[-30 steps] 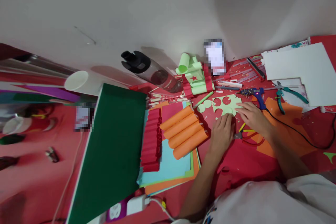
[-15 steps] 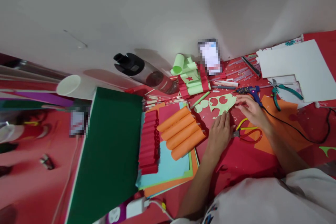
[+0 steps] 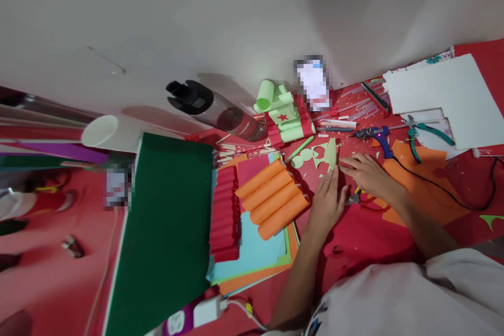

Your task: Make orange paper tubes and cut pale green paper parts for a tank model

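A light green paper sheet [image 3: 331,153] with round holes cut in it lies on the red table, its right part folded over to the left. My left hand [image 3: 326,198] rests at the paper's lower edge, fingers stretched out and thumb apart. To the right, my right hand [image 3: 365,174] lies flat with extended fingers, the tips close to the fold; whether they touch it I cannot tell. Beneath and beside my right hand lie scissors [image 3: 373,206] with red and yellow handles, partly covered. Round green paper pieces [image 3: 302,157] sit left of the sheet.
Orange paper rolls [image 3: 273,199] and a pleated red strip [image 3: 224,215] lie on stacked coloured sheets. Behind are a bottle [image 3: 220,110], a phone [image 3: 314,84] and a green paper model [image 3: 284,115]. A glue gun [image 3: 372,134] and pliers [image 3: 413,139] lie right.
The right part of the green sheet has been folded over leftward. My right hand has moved left and down, covering more of the scissors, and its fingers have flattened.
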Demonstrator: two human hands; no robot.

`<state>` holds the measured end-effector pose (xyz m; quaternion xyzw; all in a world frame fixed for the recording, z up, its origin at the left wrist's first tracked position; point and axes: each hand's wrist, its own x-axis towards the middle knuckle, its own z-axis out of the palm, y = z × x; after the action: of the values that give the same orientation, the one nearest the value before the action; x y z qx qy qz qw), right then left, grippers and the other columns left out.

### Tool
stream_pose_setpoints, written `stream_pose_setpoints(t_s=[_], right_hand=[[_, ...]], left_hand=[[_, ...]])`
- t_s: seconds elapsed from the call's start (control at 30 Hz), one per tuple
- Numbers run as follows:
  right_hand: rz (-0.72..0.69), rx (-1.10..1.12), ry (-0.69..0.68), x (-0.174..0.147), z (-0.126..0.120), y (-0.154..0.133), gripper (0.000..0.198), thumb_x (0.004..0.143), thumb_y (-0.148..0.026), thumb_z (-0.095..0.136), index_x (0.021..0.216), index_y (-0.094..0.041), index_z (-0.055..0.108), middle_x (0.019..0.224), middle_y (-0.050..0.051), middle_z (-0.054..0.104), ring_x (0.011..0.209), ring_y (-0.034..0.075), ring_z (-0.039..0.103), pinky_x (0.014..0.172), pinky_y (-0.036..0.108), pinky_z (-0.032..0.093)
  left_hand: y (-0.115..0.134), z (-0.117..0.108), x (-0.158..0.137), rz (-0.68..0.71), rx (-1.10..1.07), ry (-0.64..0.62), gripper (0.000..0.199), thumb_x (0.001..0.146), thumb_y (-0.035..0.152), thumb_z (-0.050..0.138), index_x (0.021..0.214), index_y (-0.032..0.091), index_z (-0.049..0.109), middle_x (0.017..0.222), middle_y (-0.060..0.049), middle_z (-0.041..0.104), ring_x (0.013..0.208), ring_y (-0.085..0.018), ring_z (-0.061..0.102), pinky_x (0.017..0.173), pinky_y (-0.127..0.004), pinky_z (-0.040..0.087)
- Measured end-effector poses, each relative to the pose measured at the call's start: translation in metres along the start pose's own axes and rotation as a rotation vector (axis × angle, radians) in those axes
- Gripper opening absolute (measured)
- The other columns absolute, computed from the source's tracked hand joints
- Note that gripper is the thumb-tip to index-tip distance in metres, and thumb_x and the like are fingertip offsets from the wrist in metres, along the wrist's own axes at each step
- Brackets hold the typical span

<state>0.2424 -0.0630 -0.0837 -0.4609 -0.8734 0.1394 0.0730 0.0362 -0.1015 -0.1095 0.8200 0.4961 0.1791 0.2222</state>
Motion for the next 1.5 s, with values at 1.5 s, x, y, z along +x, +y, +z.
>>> stream_pose_setpoints(t_s=[1.5], right_hand=[[0.179,-0.034,0.09,-0.013,-0.036,-0.005,0.029,0.099,-0.008,0.053,0.1,-0.019,0.08,0.11,0.009,0.082,0.102,0.026,0.068,0.092,0.037,0.052]], left_hand=[[0.013,-0.005,0.007,0.079,0.155,-0.003,0.046,0.108,0.018,0.041,0.153,0.009,0.045,0.156,-0.024,0.057,0.145,-0.033,0.057,0.12,-0.052,0.049]])
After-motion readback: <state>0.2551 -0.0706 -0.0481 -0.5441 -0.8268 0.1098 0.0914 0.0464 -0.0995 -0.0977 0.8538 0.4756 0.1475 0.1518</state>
